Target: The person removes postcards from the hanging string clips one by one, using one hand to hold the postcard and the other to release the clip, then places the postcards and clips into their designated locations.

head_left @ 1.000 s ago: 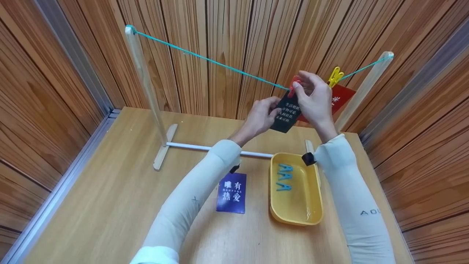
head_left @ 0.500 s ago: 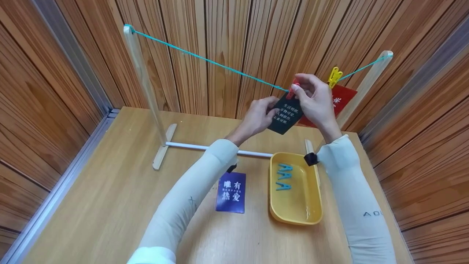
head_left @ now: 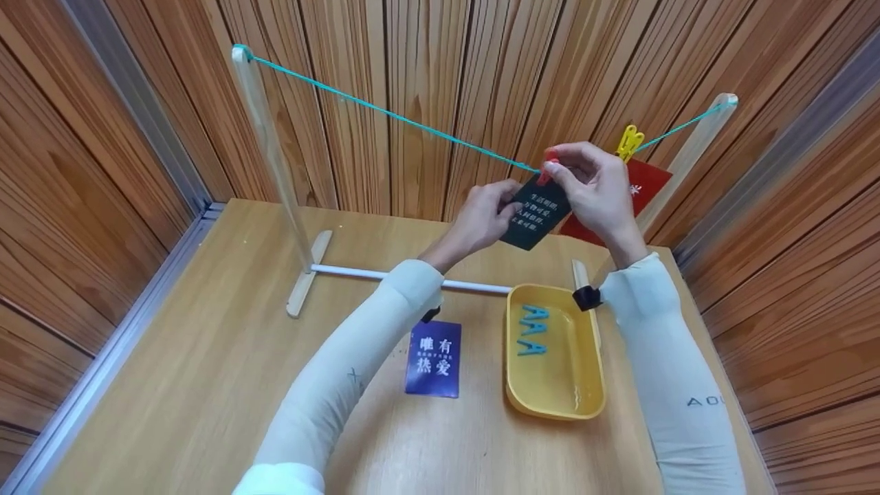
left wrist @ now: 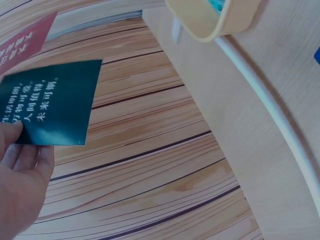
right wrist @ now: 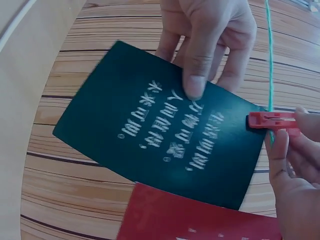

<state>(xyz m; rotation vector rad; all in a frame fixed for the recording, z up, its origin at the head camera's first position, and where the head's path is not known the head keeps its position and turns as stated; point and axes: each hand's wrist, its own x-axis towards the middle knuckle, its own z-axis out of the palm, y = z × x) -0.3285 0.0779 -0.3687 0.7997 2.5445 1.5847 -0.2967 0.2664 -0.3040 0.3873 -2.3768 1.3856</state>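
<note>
Between thumb and fingers my left hand (head_left: pixel 485 214) pinches the left edge of a dark green card (head_left: pixel 536 216) with white characters. My right hand (head_left: pixel 598 189) grips a red clothespin (head_left: pixel 547 168) at the card's top edge, by the teal string (head_left: pixel 412 119). In the right wrist view the clothespin (right wrist: pixel 272 121) has its tip over the card's edge, right where the string (right wrist: pixel 270 60) passes. Behind the right hand, a red card (head_left: pixel 643 189) hangs from the string under a yellow clothespin (head_left: pixel 629 142).
Wooden posts (head_left: pixel 265 151) hold the string above the table, joined below by a white rod (head_left: pixel 474 286). A yellow tray (head_left: pixel 557 405) holds several blue-green clothespins (head_left: pixel 534 330). A purple-blue card (head_left: pixel 433 361) lies on the table left of it.
Both hands stay on the green card and red clothespin. The card has swung slightly down and left, and the right hand has dropped a little with the clothespin.
</note>
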